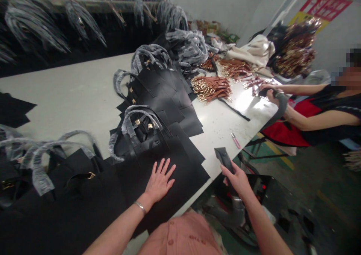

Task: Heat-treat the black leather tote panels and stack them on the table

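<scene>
My left hand [160, 181] lies flat with spread fingers on a black leather-like bag panel [183, 161]. This panel rests on a stack of similar black pieces. Wrapped around the handle of a black hose nozzle [222, 157], my right hand [235, 178] is closed just off the table's front edge. The nozzle's wide, flat end points up and away from me. Just beyond my left hand, bag handles [141, 116] in clear plastic wrap rise from the panels, with gold-coloured metal fittings [150, 126] at their bases.
Brown straps with gold clips [211, 87] lie farther along the white table [93, 74]. A pink-handled small tool [235, 140] sits near the edge. On the right, a co-worker's hands [270, 91] hold another hose. A dark machine [262, 198] stands below; wrapped handles [34, 25] hang at back left.
</scene>
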The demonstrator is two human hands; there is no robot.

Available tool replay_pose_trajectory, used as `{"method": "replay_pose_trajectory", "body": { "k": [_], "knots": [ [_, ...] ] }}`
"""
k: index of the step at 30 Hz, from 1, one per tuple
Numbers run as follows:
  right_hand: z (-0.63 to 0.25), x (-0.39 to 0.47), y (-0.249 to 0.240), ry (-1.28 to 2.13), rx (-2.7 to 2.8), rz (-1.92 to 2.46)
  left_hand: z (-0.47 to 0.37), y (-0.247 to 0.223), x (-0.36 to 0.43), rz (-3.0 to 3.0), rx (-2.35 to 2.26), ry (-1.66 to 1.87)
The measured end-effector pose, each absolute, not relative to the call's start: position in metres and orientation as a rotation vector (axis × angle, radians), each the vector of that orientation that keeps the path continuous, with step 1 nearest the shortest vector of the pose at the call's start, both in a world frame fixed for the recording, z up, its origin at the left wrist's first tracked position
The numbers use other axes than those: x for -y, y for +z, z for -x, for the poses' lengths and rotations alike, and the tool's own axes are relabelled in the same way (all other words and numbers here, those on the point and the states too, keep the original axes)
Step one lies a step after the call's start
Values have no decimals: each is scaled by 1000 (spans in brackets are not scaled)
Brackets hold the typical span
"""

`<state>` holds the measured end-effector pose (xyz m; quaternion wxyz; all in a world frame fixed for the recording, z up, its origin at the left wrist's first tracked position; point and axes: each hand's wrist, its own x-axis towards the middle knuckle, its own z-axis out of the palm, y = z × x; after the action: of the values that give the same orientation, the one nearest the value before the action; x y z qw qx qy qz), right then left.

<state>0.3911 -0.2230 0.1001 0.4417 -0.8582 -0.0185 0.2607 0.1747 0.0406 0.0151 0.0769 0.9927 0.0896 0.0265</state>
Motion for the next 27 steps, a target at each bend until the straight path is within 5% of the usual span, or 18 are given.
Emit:
{"method": "replay_pose_trajectory", "body": {
  "k": [15,27],
  "knots": [
    [-309,267,82,773,-252,2037,-336,21,15,-2782,131,-8],
    [-300,262,91,835,-282,2055,-381,16,-1,-2703,819,-95]
  ]
}}
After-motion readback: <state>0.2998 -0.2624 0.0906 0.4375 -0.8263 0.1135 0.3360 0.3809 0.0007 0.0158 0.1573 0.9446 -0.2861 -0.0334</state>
